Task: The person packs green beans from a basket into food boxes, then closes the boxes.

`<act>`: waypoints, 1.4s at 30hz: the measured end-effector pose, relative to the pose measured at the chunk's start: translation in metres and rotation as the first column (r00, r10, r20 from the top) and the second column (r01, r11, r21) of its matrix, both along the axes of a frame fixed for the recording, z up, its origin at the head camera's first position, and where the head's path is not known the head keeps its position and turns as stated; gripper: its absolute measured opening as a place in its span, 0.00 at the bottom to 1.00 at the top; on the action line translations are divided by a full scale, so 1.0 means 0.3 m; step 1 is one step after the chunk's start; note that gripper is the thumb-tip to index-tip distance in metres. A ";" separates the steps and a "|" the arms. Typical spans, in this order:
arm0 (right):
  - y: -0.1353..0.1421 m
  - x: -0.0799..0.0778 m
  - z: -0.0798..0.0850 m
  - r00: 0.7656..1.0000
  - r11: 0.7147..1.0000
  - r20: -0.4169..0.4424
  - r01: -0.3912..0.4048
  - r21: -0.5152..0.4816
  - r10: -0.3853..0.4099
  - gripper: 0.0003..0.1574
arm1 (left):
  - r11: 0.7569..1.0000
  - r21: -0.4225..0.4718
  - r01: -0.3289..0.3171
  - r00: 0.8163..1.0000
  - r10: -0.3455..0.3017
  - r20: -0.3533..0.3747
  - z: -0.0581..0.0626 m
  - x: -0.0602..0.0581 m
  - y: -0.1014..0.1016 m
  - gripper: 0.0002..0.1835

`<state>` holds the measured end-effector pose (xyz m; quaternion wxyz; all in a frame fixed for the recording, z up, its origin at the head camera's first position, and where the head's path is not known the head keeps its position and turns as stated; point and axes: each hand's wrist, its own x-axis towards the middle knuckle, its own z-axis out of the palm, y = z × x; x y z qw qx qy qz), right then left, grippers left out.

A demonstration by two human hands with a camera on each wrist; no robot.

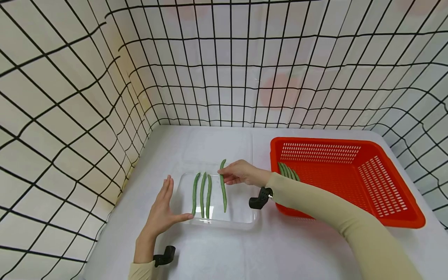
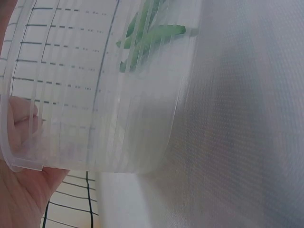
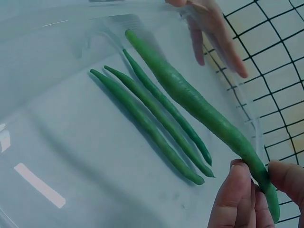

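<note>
Bean (image 1: 223,190): points away from me, right of three beans (image 1: 202,194)
Right hand (image 1: 241,172): pinching its far part
Left hand (image 1: 161,210): spread at box's (image 1: 231,224) left

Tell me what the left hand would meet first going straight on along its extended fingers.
Probably the black mesh on the far side: the left hand points forward past the left side of the clear container. Depth is unclear, so it might brush the container's far corner.

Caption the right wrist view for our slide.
Right-hand fingers pinch a green bean over a clear container holding three more.
</note>
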<state>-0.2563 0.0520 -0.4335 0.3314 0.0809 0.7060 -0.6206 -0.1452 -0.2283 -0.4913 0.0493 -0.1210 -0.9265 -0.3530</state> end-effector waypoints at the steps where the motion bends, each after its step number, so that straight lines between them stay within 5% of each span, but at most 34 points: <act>1: -0.002 0.001 -0.005 1.000 1.000 0.007 0.002 -0.005 -0.002 0.11 | 1.000 -0.001 0.000 1.000 0.000 0.000 0.000 0.000 0.000 0.73; 12: 0.014 0.017 -0.020 0.999 0.999 0.026 -0.024 -0.021 0.025 0.22 | 1.000 -0.004 0.014 1.000 -0.014 -0.007 0.000 -0.001 -0.001 0.72; 20: 0.089 0.005 0.062 0.996 0.998 -0.065 -0.055 -0.034 0.053 0.19 | 1.000 -0.005 0.011 1.000 -0.011 -0.004 -0.001 -0.002 -0.001 0.72; 29: 0.386 -0.044 0.156 0.979 0.998 -0.203 -0.021 0.055 0.032 0.28 | 1.000 -0.013 0.013 1.000 -0.012 0.009 0.004 -0.002 -0.003 0.72; 42: 0.790 -0.008 0.024 0.989 0.957 -0.144 0.021 0.290 0.022 0.42 | 1.000 -0.015 0.011 1.000 -0.010 0.020 0.009 0.000 0.001 0.71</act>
